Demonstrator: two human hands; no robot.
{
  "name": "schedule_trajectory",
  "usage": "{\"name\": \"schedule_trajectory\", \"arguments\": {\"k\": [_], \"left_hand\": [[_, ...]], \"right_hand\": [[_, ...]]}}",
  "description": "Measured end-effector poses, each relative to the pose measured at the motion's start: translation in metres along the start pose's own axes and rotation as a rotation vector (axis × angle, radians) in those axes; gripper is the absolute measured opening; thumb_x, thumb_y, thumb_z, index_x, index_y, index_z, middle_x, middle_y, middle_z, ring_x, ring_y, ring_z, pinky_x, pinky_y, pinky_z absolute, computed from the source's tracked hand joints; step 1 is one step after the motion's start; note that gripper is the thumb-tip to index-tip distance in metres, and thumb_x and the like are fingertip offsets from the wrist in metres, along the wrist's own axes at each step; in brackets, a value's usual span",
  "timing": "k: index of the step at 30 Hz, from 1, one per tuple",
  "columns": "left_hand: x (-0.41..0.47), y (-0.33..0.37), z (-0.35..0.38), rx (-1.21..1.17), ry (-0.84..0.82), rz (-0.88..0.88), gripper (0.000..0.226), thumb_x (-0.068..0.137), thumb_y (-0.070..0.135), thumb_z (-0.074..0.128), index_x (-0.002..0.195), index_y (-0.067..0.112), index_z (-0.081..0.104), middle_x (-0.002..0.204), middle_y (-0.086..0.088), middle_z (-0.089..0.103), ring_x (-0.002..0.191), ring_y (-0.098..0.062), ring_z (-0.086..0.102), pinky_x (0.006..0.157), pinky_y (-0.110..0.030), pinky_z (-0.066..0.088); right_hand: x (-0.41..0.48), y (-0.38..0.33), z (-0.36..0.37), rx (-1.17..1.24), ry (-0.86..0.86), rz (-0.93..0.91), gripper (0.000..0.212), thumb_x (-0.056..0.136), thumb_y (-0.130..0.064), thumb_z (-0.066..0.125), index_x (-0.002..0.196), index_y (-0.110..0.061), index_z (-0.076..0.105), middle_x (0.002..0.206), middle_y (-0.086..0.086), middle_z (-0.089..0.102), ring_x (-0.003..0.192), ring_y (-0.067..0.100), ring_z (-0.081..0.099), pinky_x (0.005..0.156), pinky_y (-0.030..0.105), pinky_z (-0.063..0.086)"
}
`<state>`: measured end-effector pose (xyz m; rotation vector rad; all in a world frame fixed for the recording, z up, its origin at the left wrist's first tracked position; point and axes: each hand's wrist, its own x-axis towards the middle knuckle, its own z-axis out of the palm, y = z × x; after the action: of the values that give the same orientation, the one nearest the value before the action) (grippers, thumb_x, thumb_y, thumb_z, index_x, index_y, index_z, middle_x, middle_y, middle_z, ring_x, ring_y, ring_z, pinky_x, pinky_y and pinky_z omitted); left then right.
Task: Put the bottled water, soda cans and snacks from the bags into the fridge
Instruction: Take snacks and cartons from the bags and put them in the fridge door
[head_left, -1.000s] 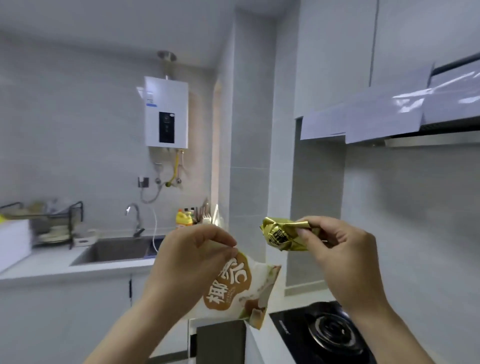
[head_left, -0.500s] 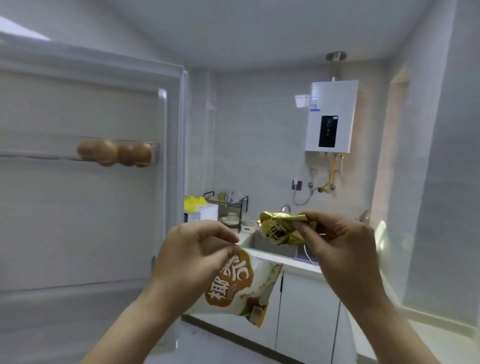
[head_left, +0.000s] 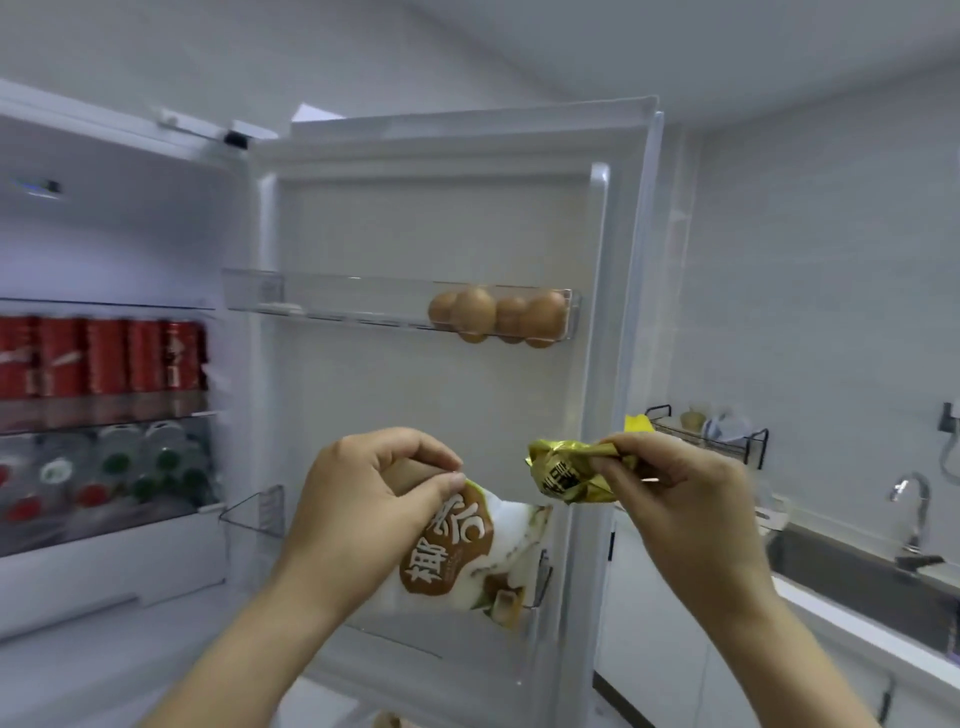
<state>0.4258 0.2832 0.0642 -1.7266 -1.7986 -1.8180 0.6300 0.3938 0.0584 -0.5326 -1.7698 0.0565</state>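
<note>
My left hand (head_left: 363, 499) pinches the top of a white snack bag (head_left: 467, 561) with a brown label, which hangs below my fingers. My right hand (head_left: 670, 499) pinches a small gold foil snack packet (head_left: 563, 478) by its end. Both hands are raised in front of the open fridge door (head_left: 441, 415). Inside the fridge, red soda cans (head_left: 104, 358) stand in a row on a shelf at the left. Water bottles (head_left: 114, 467) lie on the shelf below them.
Several brown eggs (head_left: 498, 314) sit in the door's upper rack (head_left: 322, 301). A lower door rack (head_left: 535, 587) is behind the white bag. To the right are a counter with a sink (head_left: 852, 577), a tap (head_left: 914, 509) and a dish rack (head_left: 711, 431).
The view has swung left from the stove and sink to the open fridge. Both hands keep the same hold on the two snacks.
</note>
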Motion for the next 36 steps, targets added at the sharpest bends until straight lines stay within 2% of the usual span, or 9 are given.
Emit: {"name": "schedule_trajectory", "arguments": {"k": [2, 6, 9, 15, 19, 26, 28, 32, 36], "left_hand": [[0.005, -0.009, -0.002, 0.032, 0.044, -0.039, 0.012, 0.072, 0.017, 0.079, 0.068, 0.026, 0.073, 0.071, 0.02, 0.07, 0.07, 0.004, 0.065, 0.066, -0.03, 0.058], [0.011, -0.026, -0.005, 0.099, 0.093, -0.087, 0.014, 0.072, 0.017, 0.08, 0.066, 0.027, 0.072, 0.07, 0.02, 0.07, 0.069, 0.004, 0.065, 0.065, -0.025, 0.057], [0.017, -0.037, -0.008, 0.123, 0.115, -0.099, 0.014, 0.071, 0.017, 0.08, 0.065, 0.027, 0.072, 0.069, 0.02, 0.07, 0.069, 0.004, 0.065, 0.065, -0.023, 0.056], [0.044, -0.056, -0.023, 0.105, 0.107, -0.082, 0.011, 0.073, 0.016, 0.079, 0.068, 0.024, 0.073, 0.071, 0.019, 0.07, 0.07, 0.004, 0.065, 0.062, -0.013, 0.052], [0.06, -0.076, -0.041, 0.089, 0.104, -0.056, 0.01, 0.074, 0.016, 0.078, 0.07, 0.023, 0.073, 0.072, 0.02, 0.07, 0.071, 0.005, 0.065, 0.062, -0.012, 0.052], [0.088, -0.127, -0.074, 0.131, 0.098, -0.072, 0.011, 0.074, 0.018, 0.078, 0.07, 0.027, 0.072, 0.067, 0.017, 0.069, 0.07, 0.009, 0.063, 0.054, -0.003, 0.044], [0.095, -0.142, -0.081, 0.169, 0.086, -0.078, 0.01, 0.075, 0.021, 0.077, 0.071, 0.029, 0.072, 0.069, 0.018, 0.069, 0.07, 0.005, 0.064, 0.057, -0.006, 0.046], [0.107, -0.17, -0.09, 0.24, 0.044, -0.095, 0.008, 0.077, 0.023, 0.075, 0.074, 0.029, 0.072, 0.076, 0.014, 0.07, 0.078, -0.004, 0.066, 0.07, -0.028, 0.055], [0.116, -0.187, -0.093, 0.299, -0.023, -0.098, 0.004, 0.079, 0.023, 0.072, 0.079, 0.027, 0.073, 0.083, 0.012, 0.071, 0.085, -0.01, 0.064, 0.077, -0.031, 0.054]], "right_hand": [[0.003, 0.013, 0.016, 0.022, -0.037, 0.015, 0.015, 0.078, -0.004, 0.075, 0.08, -0.019, 0.076, 0.066, -0.017, 0.066, 0.065, 0.002, 0.063, 0.057, 0.012, 0.047], [0.005, 0.034, 0.045, 0.038, -0.096, 0.042, 0.012, 0.079, -0.006, 0.074, 0.079, -0.018, 0.075, 0.067, -0.009, 0.069, 0.062, 0.009, 0.065, 0.059, 0.032, 0.052], [0.007, 0.04, 0.062, 0.068, -0.112, 0.07, 0.011, 0.079, -0.005, 0.074, 0.077, -0.016, 0.074, 0.065, -0.005, 0.069, 0.06, 0.016, 0.065, 0.059, 0.038, 0.053], [0.011, 0.034, 0.092, 0.077, -0.11, 0.097, 0.013, 0.078, -0.005, 0.076, 0.078, -0.018, 0.075, 0.066, -0.009, 0.069, 0.061, 0.01, 0.064, 0.06, 0.033, 0.051], [0.012, 0.024, 0.117, 0.053, -0.094, 0.096, 0.016, 0.077, -0.005, 0.076, 0.079, -0.021, 0.075, 0.067, -0.014, 0.069, 0.061, 0.006, 0.064, 0.057, 0.027, 0.049], [0.013, 0.003, 0.165, 0.077, -0.163, 0.192, 0.019, 0.082, -0.009, 0.071, 0.075, -0.026, 0.074, 0.065, -0.012, 0.067, 0.062, 0.011, 0.06, 0.053, 0.018, 0.043], [0.013, -0.004, 0.177, 0.048, -0.167, 0.197, 0.018, 0.081, -0.01, 0.072, 0.075, -0.028, 0.073, 0.066, -0.014, 0.068, 0.063, 0.01, 0.062, 0.055, 0.02, 0.045], [0.014, -0.013, 0.192, 0.038, -0.154, 0.197, 0.019, 0.081, -0.011, 0.073, 0.075, -0.029, 0.072, 0.069, -0.015, 0.069, 0.064, 0.01, 0.064, 0.06, 0.028, 0.047], [0.016, -0.02, 0.199, 0.029, -0.16, 0.2, 0.02, 0.081, -0.01, 0.072, 0.072, -0.028, 0.071, 0.067, -0.009, 0.068, 0.062, 0.014, 0.062, 0.06, 0.033, 0.047]]}}
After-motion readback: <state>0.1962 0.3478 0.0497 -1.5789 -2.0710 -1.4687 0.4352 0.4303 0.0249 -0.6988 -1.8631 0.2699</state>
